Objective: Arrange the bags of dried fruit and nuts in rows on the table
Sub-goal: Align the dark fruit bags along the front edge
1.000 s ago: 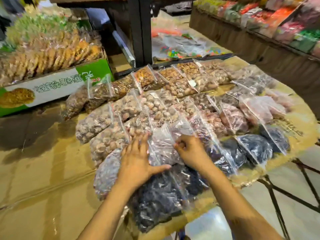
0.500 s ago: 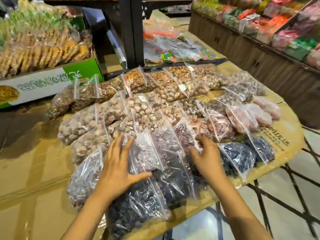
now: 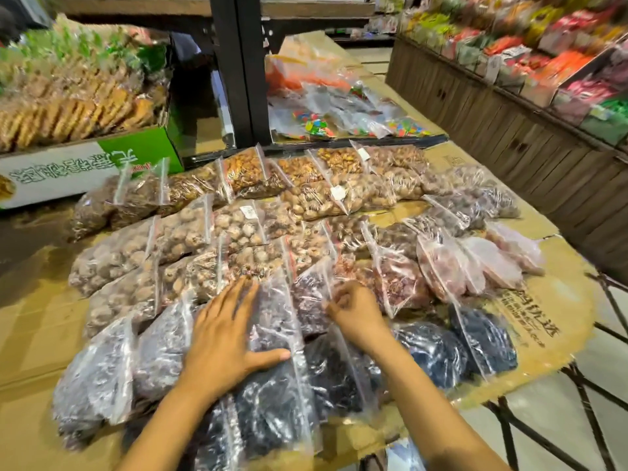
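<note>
Even indoor light puts glare on the bags (image 3: 282, 334), with wide-angle bending at the edges and blur beyond them.

Table (image 3: 557, 338) w/ cardboard top; clear bags (image 3: 238, 229) of nuts & dried fruit in overlapping rows, dark fruit at near edge.
</note>
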The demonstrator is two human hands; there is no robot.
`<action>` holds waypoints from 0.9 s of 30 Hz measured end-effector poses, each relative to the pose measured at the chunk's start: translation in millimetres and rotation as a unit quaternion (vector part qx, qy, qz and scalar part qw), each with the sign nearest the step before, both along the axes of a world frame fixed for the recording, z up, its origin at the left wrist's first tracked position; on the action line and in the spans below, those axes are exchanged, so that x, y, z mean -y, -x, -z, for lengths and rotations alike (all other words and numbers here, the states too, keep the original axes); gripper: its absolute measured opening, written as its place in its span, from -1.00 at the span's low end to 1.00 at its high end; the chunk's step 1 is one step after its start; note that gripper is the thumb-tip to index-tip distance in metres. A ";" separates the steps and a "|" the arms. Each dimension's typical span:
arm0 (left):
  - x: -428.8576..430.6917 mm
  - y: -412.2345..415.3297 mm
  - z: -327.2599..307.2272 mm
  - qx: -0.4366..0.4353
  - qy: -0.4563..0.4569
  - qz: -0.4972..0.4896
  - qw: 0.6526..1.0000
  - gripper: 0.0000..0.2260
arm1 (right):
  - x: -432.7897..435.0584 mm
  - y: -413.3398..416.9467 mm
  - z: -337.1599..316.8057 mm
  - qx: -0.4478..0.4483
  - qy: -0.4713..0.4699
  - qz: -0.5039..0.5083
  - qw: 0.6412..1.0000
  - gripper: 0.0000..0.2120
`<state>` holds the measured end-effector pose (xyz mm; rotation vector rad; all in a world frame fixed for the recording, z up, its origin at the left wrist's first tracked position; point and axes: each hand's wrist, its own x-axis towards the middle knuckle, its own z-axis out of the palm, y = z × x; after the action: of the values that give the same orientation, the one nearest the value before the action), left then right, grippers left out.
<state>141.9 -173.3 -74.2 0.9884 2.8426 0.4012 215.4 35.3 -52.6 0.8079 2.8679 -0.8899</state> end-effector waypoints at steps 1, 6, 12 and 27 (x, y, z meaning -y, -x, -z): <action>-5.5 -0.7 -1.3 0.013 -0.003 -0.020 1.000 0.16 | -6.3 -1.1 2.5 -0.004 -0.014 -0.033 0.999 -0.82; -77.9 -23.4 -14.8 0.050 -0.054 -0.081 0.994 0.15 | -41.3 0.4 -11.0 -0.001 0.069 -0.099 0.993 -0.88; -165.4 -55.1 -16.3 0.023 -0.021 -0.075 0.997 0.06 | -155.4 -23.2 -40.9 -0.113 0.064 -0.083 0.988 -0.74; -365.3 -72.7 -10.0 -0.036 0.088 0.146 0.985 -0.06 | -382.6 -93.1 30.9 0.007 -0.060 0.166 0.984 0.01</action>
<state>214.5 192.0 -64.2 1.3782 2.6749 0.0861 308.5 417.9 -83.6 1.3269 2.8450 -0.7323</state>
